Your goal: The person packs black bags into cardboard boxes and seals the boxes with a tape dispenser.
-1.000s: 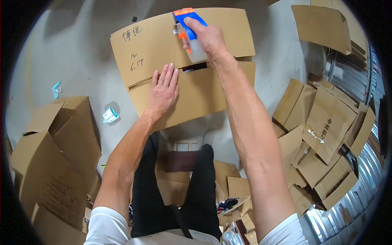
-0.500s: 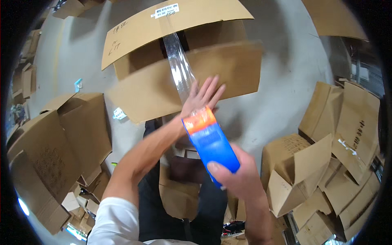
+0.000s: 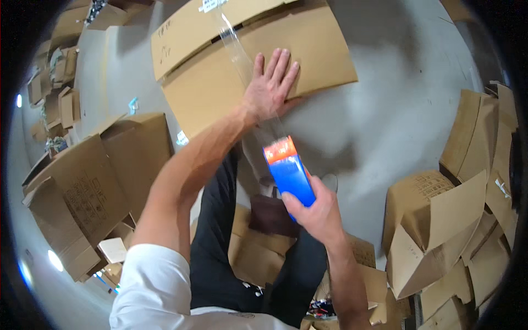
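Note:
A large brown cardboard box point(image 3: 313, 47) lies before me with its two long flaps folded nearly together. Between them a narrow dark gap shows. My left hand point(image 3: 269, 88) presses flat on the near flap, fingers spread, over a strip of clear tape point(image 3: 235, 52). The tape crosses the seam and runs back under that hand. My right hand point(image 3: 319, 212) grips a blue tape dispenser point(image 3: 291, 179) with an orange front end, just off the box's near edge. Clear tape stretches from the dispenser up to the box.
An open carton point(image 3: 132, 154) stands at the left, and another open carton point(image 3: 434, 231) at the right beside several flattened boxes point(image 3: 467, 280). A small dark brown object point(image 3: 272, 214) is between my legs. More cartons line the far left on the grey floor point(image 3: 396, 115).
The near flap has gone down, narrowing the opening between the flaps. My left hand has moved up and forward on it. The dispenser now sits apart from my left hand, with tape drawn between.

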A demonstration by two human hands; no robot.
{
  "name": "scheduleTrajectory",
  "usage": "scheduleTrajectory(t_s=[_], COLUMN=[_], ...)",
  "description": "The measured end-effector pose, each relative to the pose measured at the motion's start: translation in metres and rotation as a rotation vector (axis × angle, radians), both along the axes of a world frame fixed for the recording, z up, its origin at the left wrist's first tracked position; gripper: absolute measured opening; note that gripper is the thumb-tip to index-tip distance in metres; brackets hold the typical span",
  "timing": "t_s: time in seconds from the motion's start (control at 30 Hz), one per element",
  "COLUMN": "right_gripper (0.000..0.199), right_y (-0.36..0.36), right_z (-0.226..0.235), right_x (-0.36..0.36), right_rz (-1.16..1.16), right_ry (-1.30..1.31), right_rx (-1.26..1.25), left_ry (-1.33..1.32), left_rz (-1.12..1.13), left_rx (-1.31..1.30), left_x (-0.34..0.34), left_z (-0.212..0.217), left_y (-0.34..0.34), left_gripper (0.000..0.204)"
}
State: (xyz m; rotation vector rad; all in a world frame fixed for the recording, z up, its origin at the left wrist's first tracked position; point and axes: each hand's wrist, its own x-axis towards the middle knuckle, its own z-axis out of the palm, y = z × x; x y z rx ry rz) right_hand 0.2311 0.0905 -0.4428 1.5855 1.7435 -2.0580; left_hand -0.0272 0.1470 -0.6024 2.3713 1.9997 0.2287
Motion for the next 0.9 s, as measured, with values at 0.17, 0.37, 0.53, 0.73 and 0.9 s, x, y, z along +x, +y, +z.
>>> scheduleTrajectory(t_s=[0.17,0.37,0.53,0.73,0.9], right_gripper=[0.050,0.043,0.038,0.062,0.046], right_y=[-0.013,-0.031,-0.044,-0.077,-0.098], right_z=[0.019,-0.056,-0.060,-0.129,-0.168], right_x=[-0.005,0.007,0.009,0.073,0.073], right_rz=[-0.070,-0.110,-0.091,0.027,0.066], right_ry=[0.121,0.043,0.057,-0.051,-0.171], right_rx=[-0.034,0.127,0.071,0.183,0.176], left_ry=[0.081,-0.024,-0.062,-0.163,-0.109], left_rz=[0.032,-0.095,0.084,0.286,0.216], left_rx=[-0.136,-0.135,-0.059,-0.012,-0.120], left_x=[-0.038,-0.043,-0.075,-0.054,-0.067], left_z=[0.006,0.005,0.002,-0.002,0.007], left_y=[-0.043,-0.043,-0.079,-0.074,-0.085], left_gripper=[0.101,0.110,0.110,0.115,0.101])
